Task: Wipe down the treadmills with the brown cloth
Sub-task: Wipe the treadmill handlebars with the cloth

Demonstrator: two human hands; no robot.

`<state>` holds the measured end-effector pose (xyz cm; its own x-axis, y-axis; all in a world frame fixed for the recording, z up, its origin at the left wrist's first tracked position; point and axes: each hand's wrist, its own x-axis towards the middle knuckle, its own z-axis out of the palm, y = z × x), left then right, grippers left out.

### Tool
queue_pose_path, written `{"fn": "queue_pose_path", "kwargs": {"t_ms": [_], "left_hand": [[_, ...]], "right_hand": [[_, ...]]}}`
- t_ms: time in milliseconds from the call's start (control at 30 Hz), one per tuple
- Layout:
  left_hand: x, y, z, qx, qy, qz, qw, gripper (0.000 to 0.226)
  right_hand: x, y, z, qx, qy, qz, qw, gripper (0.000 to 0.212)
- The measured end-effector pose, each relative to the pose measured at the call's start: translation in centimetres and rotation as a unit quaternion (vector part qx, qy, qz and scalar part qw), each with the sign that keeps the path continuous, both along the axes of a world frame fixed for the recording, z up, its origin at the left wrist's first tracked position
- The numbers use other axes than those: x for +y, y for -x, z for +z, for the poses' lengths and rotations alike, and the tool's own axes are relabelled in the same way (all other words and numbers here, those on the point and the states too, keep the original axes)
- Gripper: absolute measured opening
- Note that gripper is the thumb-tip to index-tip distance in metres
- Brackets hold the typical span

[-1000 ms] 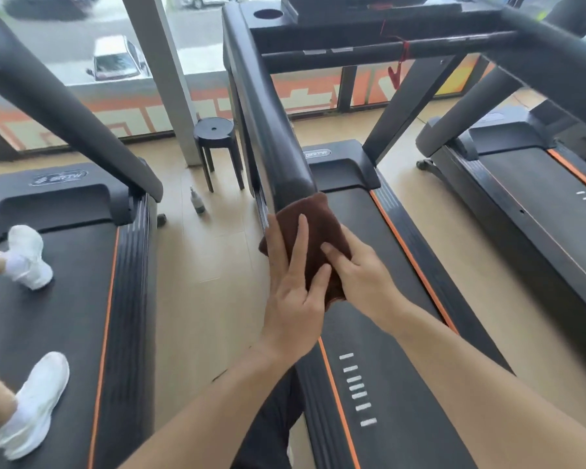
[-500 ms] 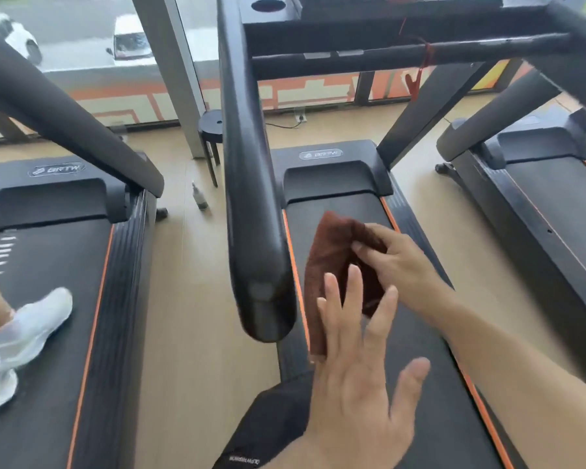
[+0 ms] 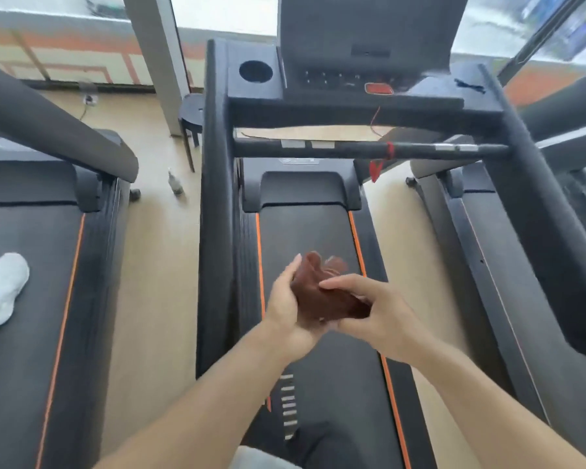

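Pale floor strips run open between three treadmills. Above the middle treadmill [image 3: 305, 238] belt, clear of both handrails, the left hand [image 3: 286, 308] and right hand [image 3: 372, 309] hold the bunched brown cloth [image 3: 322, 292], fingers curled round it. No lettering is readable.

Brown cloth [image 3: 322, 297] off the handrail [image 3: 214, 198], now between both hands above the belt [image 3: 305, 231]

Your hands hide the lower brown cloth [image 3: 322, 297], its upper corner motion-blurred; the white shoe [image 3: 1, 290] is cut by the left edge.
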<state>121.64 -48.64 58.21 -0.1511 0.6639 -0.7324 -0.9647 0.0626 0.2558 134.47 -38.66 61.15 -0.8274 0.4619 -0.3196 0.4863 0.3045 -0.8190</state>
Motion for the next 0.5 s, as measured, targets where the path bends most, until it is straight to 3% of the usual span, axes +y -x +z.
{"fn": "queue_pose_path", "kwargs": {"t_ms": [67,133,233,300,367,433,500], "left_hand": [[0.4,0.9,1.0,0.008,-0.01,-0.013,1.0,0.048],[1.0,1.5,1.5,0.035,-0.021,-0.008,0.999,0.049],[2.3,2.3,2.2,0.085,-0.05,-0.003,0.995,0.037],[3.5,2.6,1.8,0.152,-0.06,-0.024,0.986,0.043],[5.0,2.8,1.5,0.206,-0.049,-0.04,0.977,0.052],[6.9,3.1,1.2,0.232,-0.037,-0.046,0.971,0.053],[8.7,3.2,1.1,0.231,-0.031,-0.043,0.971,0.055]], "right_hand": [[1.0,0.3,1.6,0.013,0.055,0.005,0.998,0.035],[2.5,0.9,2.3,0.08,0.126,-0.109,0.983,0.007],[6.2,2.0,0.8,0.085,0.093,-0.252,0.96,0.035],[8.8,3.0,-0.5,0.052,0.15,-0.235,0.959,0.063],[11.1,3.9,-1.1,0.0,0.253,-0.166,0.953,0.076],[13.4,4.7,-1.1,-0.04,0.322,-0.114,0.939,0.073],[15.6,5.6,-0.8,-0.008,0.32,-0.107,0.941,0.042]]}}
